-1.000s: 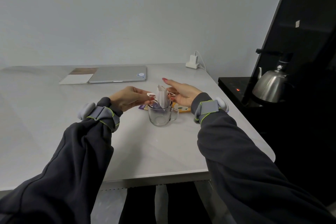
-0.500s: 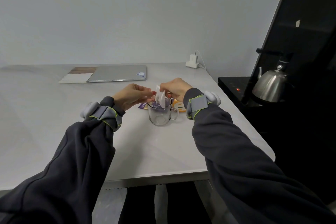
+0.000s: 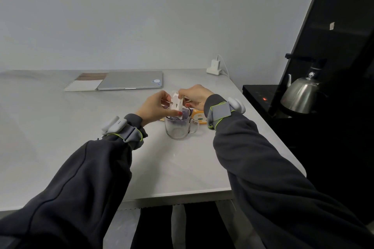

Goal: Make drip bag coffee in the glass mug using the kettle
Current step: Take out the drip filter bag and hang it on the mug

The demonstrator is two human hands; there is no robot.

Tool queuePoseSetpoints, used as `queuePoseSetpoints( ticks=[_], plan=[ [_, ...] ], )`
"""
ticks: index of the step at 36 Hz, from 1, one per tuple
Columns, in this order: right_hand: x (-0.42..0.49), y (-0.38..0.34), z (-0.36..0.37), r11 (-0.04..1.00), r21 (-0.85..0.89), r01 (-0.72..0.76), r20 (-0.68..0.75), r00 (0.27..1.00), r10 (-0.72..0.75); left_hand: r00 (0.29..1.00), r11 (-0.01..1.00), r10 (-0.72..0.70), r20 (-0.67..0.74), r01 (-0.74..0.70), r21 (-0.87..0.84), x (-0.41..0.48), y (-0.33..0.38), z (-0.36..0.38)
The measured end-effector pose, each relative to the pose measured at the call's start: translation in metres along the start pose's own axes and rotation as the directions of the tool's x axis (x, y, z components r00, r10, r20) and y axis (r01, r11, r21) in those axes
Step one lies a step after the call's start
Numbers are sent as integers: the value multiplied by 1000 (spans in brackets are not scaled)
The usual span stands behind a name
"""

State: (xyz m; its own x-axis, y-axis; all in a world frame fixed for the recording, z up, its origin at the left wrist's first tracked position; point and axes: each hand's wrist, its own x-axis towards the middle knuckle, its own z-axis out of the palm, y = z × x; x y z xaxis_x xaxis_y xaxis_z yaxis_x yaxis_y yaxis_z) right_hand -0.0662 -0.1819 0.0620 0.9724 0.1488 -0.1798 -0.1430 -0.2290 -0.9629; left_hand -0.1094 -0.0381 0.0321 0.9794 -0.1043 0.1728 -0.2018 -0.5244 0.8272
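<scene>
head cam: left hand (image 3: 153, 107) pinches the left edge of the white drip bag (image 3: 175, 103), thumb and fingertips closed on the paper. right hand (image 3: 195, 96) pinches the bag's upper right edge, fingers curled, looks like it's pulling the bag open. bag is upright right over the mouth of the glass mug (image 3: 178, 130), lower end at or just inside the rim; can't tell if the paper ears are hooked on. mug sits on the white table (image 3: 60, 127), handle to the right, no liquid visible. orange sachet wrapper (image 3: 199, 117) lies just behind the mug, by the right wrist. steel kettle (image 3: 301, 95) is well apart, on the black counter (image 3: 257, 93) at right. closed laptop (image 3: 131, 81) and notebook (image 3: 85, 85) sit at the far edge. risks, my read: uneven pulling could rip the filter and dump grounds on the table; ears not seated on both sides would let the bag drop in once water goes in; a sideways tug could tip the mug.
</scene>
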Motion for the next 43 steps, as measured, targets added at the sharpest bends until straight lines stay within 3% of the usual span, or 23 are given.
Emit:
queuePoseSetpoints(
  ticks=[14,43],
  plan=[
    [2,1,-6,998,-67,8,14,1000,-7,982,968,177,63,-185,168,8,-12,-9],
    [-1,2,-10,999,-35,-7,35,999,8,945,937,327,1,-324,132,0,-21,-16]
  ],
)
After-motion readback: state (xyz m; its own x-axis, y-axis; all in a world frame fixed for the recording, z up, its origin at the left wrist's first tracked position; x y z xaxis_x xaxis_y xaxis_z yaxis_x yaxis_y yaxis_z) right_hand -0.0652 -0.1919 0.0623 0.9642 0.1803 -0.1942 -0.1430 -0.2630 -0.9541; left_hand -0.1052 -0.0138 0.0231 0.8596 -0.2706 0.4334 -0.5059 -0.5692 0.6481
